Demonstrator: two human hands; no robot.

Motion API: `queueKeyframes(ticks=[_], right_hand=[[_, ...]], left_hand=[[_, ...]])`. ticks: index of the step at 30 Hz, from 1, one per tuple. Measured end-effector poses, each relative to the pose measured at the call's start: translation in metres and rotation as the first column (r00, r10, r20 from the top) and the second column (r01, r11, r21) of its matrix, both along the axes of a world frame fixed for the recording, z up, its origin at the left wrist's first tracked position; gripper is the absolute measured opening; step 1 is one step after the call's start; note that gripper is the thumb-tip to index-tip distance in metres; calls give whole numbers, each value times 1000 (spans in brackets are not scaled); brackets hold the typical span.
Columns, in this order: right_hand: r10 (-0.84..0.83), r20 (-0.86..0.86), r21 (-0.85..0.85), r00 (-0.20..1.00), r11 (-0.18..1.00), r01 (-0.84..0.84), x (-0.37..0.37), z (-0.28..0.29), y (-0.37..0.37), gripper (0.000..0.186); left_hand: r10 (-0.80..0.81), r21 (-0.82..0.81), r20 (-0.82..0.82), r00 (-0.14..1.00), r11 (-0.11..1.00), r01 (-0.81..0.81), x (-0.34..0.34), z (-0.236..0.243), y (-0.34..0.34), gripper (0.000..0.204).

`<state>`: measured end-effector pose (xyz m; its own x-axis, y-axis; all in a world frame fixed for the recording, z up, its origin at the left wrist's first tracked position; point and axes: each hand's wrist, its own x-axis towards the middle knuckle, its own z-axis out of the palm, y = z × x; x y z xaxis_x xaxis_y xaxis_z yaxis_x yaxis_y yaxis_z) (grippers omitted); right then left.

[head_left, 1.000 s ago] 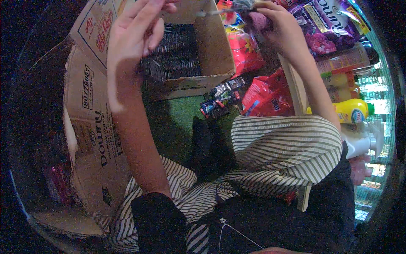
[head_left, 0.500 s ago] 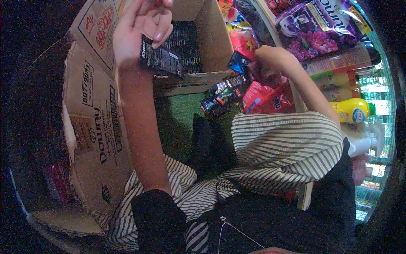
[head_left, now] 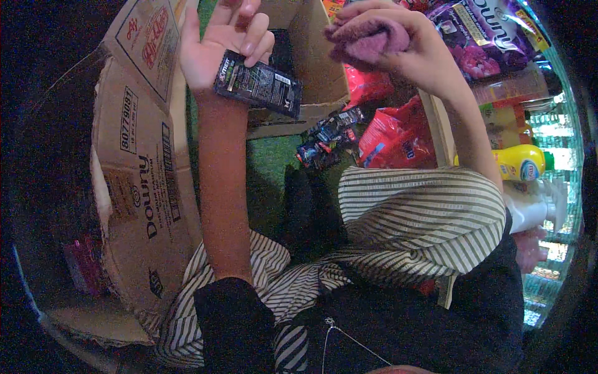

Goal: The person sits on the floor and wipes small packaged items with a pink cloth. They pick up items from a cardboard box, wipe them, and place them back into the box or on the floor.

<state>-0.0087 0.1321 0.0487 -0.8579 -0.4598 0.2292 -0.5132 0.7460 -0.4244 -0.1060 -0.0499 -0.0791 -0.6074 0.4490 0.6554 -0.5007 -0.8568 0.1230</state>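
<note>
My left hand [head_left: 218,43] is raised over an open cardboard box [head_left: 146,156] and holds a strip of small black sachets [head_left: 258,84] between thumb and fingers. My right hand [head_left: 398,43] is up at the top right, closed around a bunched pink cloth [head_left: 370,40]. More black sachets lie dark inside the box behind the strip. My striped sleeves and dark apron fill the lower middle.
Loose black sachets [head_left: 327,134] lie on the green floor beside red packets [head_left: 398,137]. Purple refill bags [head_left: 492,34] hang at the top right. A yellow bottle [head_left: 520,163] and a white spray bottle [head_left: 536,209] stand on the right shelf.
My left hand lifted a strip of black sachets out of the box and turned it palm up. My right hand dipped toward the red packets, then rose back up holding the pink cloth.
</note>
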Motion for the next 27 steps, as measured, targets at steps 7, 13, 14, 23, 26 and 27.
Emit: queueKeyframes(ticks=[7, 13, 14, 23, 26, 27], right_hand=[[382, 60, -157, 922, 916, -369, 3, -21, -25, 31], [207, -127, -97, 970, 971, -220, 1, -56, -44, 48], [165, -124, -108, 978, 978, -179, 0, -60, -46, 51], [73, 256, -691, 964, 711, 130, -7, -50, -11, 45], [-45, 371, -782, 928, 523, 338, 1, -44, -9, 42], [-53, 400, -775, 915, 513, 369, 1, -44, -11, 41]], left_hand=[[-20, 72, 223, 975, 997, 4, -1, -19, 4, 45], [432, -290, 540, 723, 901, -322, 23, -16, 18, 45], [439, -287, 535, 722, 898, -334, 26, -16, 20, 44], [806, -461, 39, 591, 539, -705, 44, 2, 54, 29], [474, -590, -91, 876, 683, -431, 45, 6, 48, 17], [486, -589, -78, 871, 682, -433, 51, 10, 46, 18]])
